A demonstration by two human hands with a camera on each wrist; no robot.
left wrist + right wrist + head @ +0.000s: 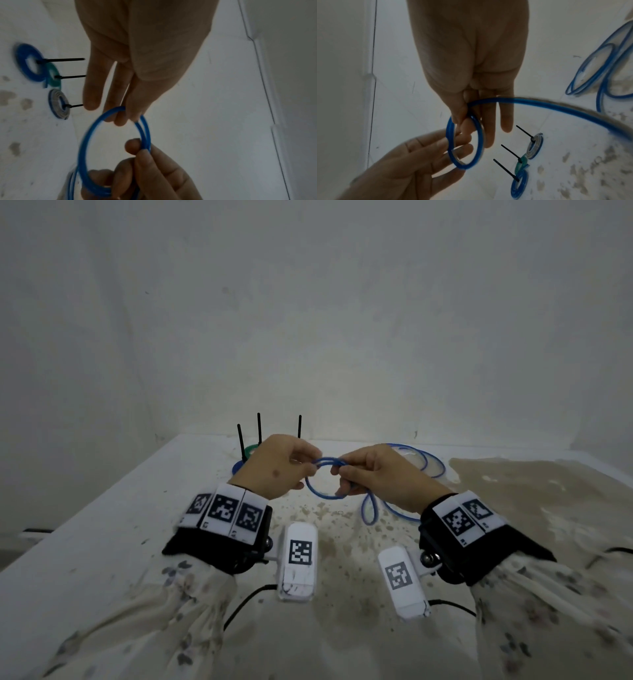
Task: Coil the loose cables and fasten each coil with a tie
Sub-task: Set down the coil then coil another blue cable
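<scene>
– What does each grip hold?

– Both are on the same blue cable [320,478]. The right hand [383,474] pinches the small loop between thumb and forefinger at its top, the other fingers curled under it. The left hand [274,465] has its fingertips [120,120] closed on the opposite side of that loop, thumb against them, while the little finger stands straighter and apart.

– Where is the loop?

– In the air between the two hands, above the middle of the table [102,525]. It counts about two turns, seen clearly in the left wrist view.

– And the rest of the cable?

– It runs from the right hand down to the table, makes a narrow bend near the right wrist, then lies in wide slack loops [421,462] towards the far right corner.

– Anything finished?

– Three small coils lie near the far edge, behind the left hand: a blue coil [29,62], a green coil [54,77] touching it, and a grey-and-blue coil [59,104] just beside. Each carries a black tie [68,59] whose tail sticks straight up.

– The table itself?

– White, with brown stains across its middle and right side.
</scene>
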